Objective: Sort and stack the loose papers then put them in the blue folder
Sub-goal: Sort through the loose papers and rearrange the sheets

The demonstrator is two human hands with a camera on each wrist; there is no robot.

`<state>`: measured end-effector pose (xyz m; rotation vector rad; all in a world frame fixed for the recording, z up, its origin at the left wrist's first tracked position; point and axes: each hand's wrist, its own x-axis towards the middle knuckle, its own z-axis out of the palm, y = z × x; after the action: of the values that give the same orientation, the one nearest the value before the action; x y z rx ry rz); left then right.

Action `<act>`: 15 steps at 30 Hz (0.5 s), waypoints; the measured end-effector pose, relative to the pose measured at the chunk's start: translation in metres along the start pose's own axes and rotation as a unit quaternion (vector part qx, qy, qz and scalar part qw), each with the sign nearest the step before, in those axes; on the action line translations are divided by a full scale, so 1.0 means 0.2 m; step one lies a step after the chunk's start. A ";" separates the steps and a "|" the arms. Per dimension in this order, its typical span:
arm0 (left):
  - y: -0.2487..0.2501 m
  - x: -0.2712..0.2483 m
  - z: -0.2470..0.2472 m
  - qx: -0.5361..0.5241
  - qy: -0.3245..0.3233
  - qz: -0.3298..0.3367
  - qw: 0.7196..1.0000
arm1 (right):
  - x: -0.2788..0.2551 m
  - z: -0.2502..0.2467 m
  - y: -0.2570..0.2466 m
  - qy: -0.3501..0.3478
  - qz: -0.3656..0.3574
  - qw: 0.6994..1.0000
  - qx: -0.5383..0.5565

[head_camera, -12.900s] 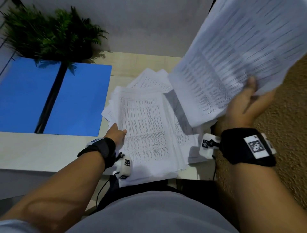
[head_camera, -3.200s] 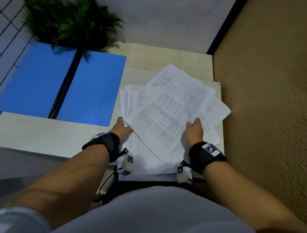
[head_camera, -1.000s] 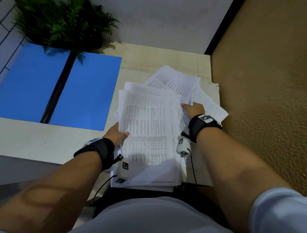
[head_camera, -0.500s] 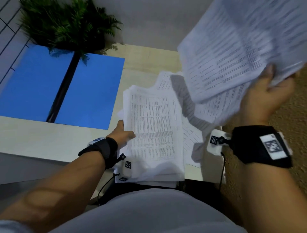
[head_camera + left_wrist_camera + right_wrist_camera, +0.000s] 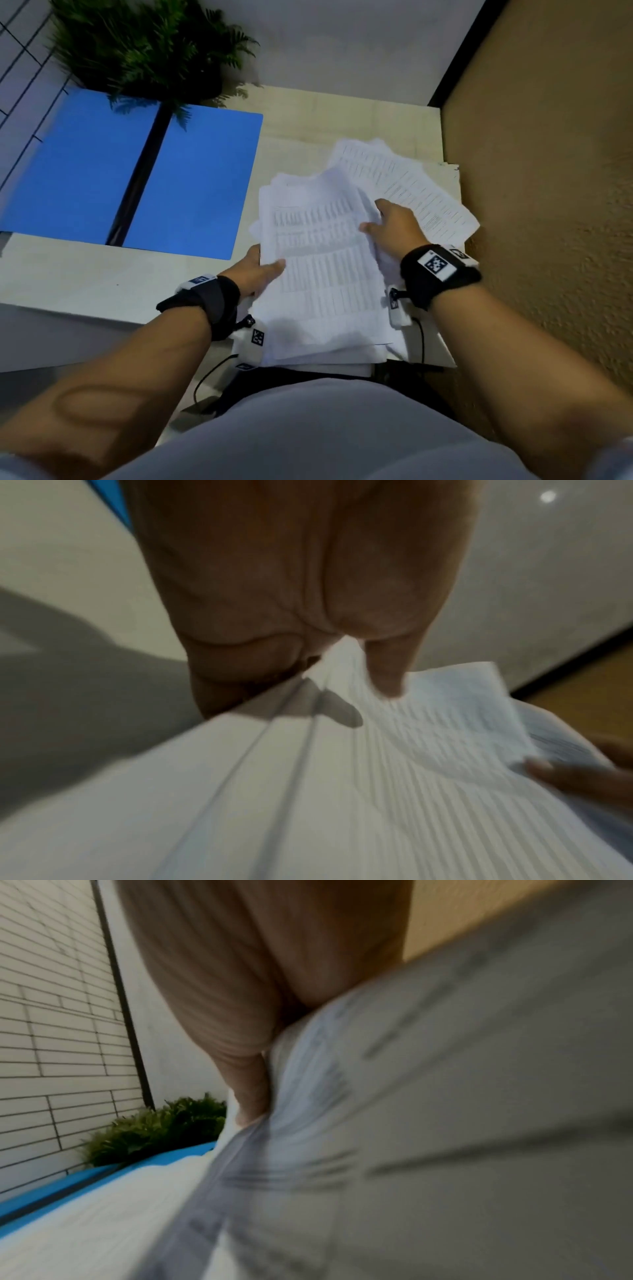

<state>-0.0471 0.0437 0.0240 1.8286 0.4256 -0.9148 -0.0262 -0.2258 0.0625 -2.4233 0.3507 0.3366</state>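
Note:
A stack of printed white papers (image 5: 322, 270) lies on the table in front of me. My left hand (image 5: 260, 270) holds the stack's left edge, thumb on top, fingers underneath. My right hand (image 5: 387, 222) grips the right edge of the top sheets (image 5: 445, 1096), which bulge upward. The left wrist view shows the thumb (image 5: 383, 674) pressing the paper (image 5: 377, 791). A few loose sheets (image 5: 411, 192) lie fanned out beyond the right hand. The open blue folder (image 5: 137, 178) lies flat at the left of the table.
A potted green fern (image 5: 144, 51) stands behind the folder, overhanging its spine. The light table (image 5: 85, 277) ends near my body. A tan textured wall (image 5: 548, 171) runs close along the right side of the papers. A tiled wall (image 5: 51, 1015) stands at far left.
Half a second ago my right hand held a sheet high in the air. It has come down and now grips the top sheets on the stack. The left hand stayed at the left edge.

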 end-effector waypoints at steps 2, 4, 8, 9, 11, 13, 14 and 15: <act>0.00 0.01 0.04 0.058 0.057 0.013 0.997 | 0.02 0.00 0.04 0.006 0.054 0.998 0.034; 0.00 0.03 0.06 0.087 0.088 0.002 0.992 | 0.03 -0.02 0.12 0.028 0.101 0.994 0.039; 0.03 0.05 0.08 0.139 0.096 -0.025 0.985 | 0.00 -0.01 0.27 0.083 0.200 0.969 0.115; 0.03 0.06 0.09 0.144 0.097 -0.026 0.984 | -0.02 0.00 0.29 0.099 0.223 0.962 0.127; 0.04 0.05 0.10 0.154 0.101 -0.026 0.983 | -0.06 0.06 0.29 0.116 0.257 0.947 0.152; 0.05 0.06 0.11 0.148 0.102 -0.031 0.983 | -0.09 0.11 0.28 0.138 0.299 0.917 0.224; 0.05 0.06 0.12 0.147 0.100 -0.033 0.984 | -0.10 0.13 0.28 0.154 0.318 0.900 0.256; 0.05 0.05 0.12 0.144 0.101 -0.032 0.984 | -0.09 0.17 0.27 0.159 0.319 0.896 0.265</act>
<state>-0.0433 0.0164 0.0184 2.1946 0.5007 -0.8712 -0.0663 -0.2414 0.0113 -1.7580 1.2259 0.0911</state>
